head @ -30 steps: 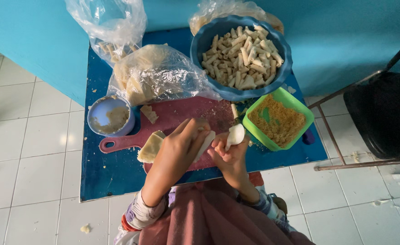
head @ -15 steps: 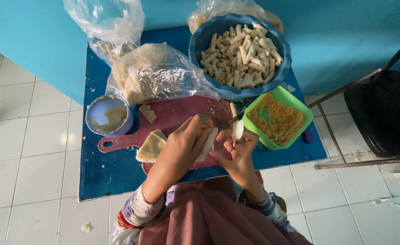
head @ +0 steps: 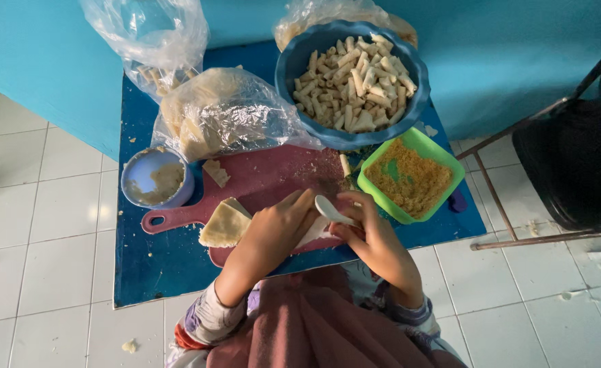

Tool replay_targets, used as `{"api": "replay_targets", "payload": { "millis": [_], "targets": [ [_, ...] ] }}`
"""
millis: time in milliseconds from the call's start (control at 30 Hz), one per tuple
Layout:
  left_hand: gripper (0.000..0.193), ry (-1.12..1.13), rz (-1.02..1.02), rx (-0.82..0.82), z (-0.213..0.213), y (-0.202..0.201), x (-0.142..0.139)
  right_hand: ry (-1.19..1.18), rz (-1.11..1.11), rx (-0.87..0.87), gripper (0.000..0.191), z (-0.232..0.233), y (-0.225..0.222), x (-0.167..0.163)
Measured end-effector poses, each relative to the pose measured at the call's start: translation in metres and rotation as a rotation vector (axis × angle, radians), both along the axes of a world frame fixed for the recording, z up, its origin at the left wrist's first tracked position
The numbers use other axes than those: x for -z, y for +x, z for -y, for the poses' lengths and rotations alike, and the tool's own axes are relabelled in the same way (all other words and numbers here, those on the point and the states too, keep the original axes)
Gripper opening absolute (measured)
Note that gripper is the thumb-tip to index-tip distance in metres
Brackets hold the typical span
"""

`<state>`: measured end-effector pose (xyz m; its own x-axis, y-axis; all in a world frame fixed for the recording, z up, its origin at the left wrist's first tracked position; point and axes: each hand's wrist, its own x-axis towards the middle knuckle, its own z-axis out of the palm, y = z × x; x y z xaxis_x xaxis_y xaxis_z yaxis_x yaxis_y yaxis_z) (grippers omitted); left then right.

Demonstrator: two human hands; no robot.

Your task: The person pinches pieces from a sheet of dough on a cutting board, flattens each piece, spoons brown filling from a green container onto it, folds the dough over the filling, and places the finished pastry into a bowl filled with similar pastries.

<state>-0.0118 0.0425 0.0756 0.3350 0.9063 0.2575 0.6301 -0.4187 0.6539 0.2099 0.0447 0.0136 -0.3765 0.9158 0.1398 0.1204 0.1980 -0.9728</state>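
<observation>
Hands meet over the near edge of a maroon cutting board (head: pixel 273 180) on the blue bench (head: pixel 164 266): left hand (head: pixel 276 228) curled down on a pale wrapper sheet (head: pixel 314 233), right hand (head: pixel 372 235) pinching a white spoon (head: pixel 331 210), folded wrappers (head: pixel 224 223) just beside. Farther: green tray of crumbs (head: pixel 413 176) right, small blue bowl of paste (head: pixel 156 178) left, then bagged wrappers (head: pixel 222 112) and big blue bowl of rolled sticks (head: pixel 351 82) at the wall.
</observation>
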Motion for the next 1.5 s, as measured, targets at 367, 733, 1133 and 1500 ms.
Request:
{"api": "replay_targets", "payload": {
  "millis": [367, 733, 1133, 1500],
  "targets": [
    [0.050, 0.213, -0.250, -0.230, -0.009, 0.006, 0.048, 0.082, 0.210, 0.190, 0.052, -0.008, -0.022, -0.012],
    [0.052, 0.265, -0.288, -0.173, 0.048, -0.001, 0.044, 0.572, 0.629, 0.065, 0.062, -0.016, -0.028, -0.034],
    [0.057, 0.272, -0.255, -0.165, 0.050, -0.005, 0.054, 0.635, 0.693, 0.028, 0.057, -0.031, -0.028, -0.015],
    [0.049, 0.293, -0.194, -0.201, 0.049, -0.001, 0.057, 0.649, 0.694, 0.027, 0.059, -0.023, -0.023, -0.016]
  ]
}}
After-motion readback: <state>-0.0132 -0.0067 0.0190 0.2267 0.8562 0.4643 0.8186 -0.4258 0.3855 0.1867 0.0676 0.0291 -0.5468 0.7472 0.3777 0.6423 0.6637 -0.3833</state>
